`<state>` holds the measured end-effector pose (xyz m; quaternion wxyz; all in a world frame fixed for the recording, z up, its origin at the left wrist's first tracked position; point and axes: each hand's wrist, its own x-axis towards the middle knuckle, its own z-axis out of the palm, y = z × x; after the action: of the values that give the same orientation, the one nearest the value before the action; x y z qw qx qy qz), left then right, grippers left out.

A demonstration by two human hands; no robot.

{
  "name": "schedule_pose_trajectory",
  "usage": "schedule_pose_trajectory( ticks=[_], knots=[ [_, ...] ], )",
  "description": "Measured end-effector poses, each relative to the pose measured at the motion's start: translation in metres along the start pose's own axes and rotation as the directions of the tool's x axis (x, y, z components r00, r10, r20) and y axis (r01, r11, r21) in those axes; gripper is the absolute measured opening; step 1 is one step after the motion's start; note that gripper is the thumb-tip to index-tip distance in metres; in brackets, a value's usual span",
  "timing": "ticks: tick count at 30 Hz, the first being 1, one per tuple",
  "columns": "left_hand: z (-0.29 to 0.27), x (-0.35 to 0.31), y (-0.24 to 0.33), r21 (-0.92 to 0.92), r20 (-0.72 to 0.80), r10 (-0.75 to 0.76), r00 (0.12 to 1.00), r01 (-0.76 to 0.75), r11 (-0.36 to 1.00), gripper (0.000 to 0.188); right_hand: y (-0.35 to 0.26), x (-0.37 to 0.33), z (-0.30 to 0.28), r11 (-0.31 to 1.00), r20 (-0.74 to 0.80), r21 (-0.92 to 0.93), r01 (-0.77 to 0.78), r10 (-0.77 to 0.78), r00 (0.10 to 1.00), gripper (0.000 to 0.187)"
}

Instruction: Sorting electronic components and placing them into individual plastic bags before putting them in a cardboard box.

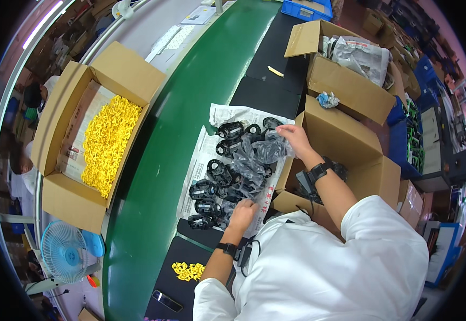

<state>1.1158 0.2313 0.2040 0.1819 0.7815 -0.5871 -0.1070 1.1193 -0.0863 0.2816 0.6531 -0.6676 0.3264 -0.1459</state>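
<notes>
Black housings (203,190) at frame centre lie on newspaper (197,160), presumably as padding; right hand (295,139) pinches translucent film (267,151) (left hand (243,214): grip indeterminable).

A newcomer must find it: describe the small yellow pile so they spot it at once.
Find the long green surface, then the black mat along its right edge. Below the left hand in the picture, just above the phone, lies the small yellow pile. Unlike the big yellow heap inside the left carton, it lies loose on the mat.
</notes>
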Motion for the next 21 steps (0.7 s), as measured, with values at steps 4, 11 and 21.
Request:
schedule_pose_trajectory(
  ticks=[4,11,21],
  knots=[
    [-0.057,0.003,0.016,-0.423,-0.284,-0.180,0.942,0.046,0.905,0.016,-0.021,-0.006,-0.004,0.977,-0.096,-0.168,0.133,-0.150,0.984,0.021],
    [-0.086,-0.010,-0.010,-0.957,-0.159,-0.795,0.585,-0.288,-0.021,0.035,-0.017,-0.005,-0.012,0.954,-0.196,0.025,0.298,-0.288,0.937,0.016],
    [-0.068,0.025,-0.012,-0.779,-0.170,-0.695,0.698,0.337,0.529,0.023,-0.010,-0.017,-0.015,0.841,0.261,-0.451,0.299,-0.196,0.945,0.021]
  ],
)
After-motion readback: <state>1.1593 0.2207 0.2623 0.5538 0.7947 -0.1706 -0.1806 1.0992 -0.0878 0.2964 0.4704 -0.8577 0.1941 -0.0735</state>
